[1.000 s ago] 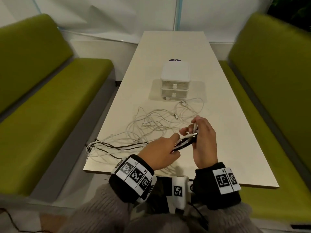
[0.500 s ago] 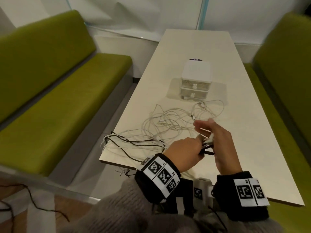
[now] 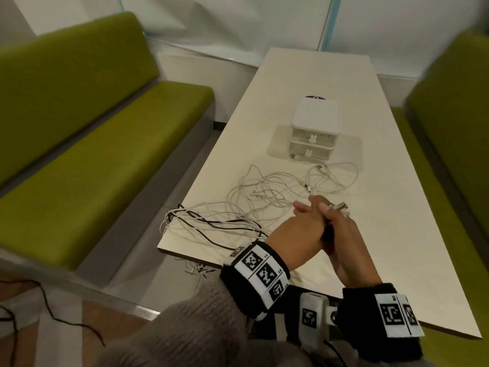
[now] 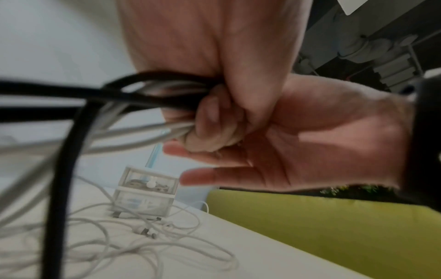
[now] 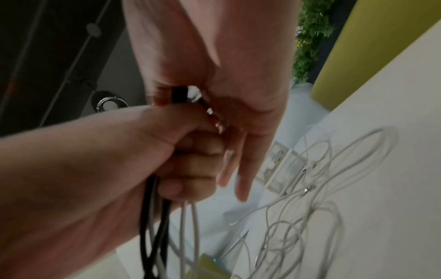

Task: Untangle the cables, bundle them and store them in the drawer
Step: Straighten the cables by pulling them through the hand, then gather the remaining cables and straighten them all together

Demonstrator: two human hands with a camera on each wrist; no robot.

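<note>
Since both hands meet over the near worktop [image 3: 397, 260], we read the coming pull as leftward: the gathered cables [image 4: 133, 98] trail from our left hand [image 3: 296, 234], whose grip is curled around them, toward the tangle [image 3: 238, 221]. Our right hand [image 3: 341, 234] pinches the plug ends [image 3: 340, 207]. The drawer unit [image 3: 315, 133] stands well beyond.
</note>
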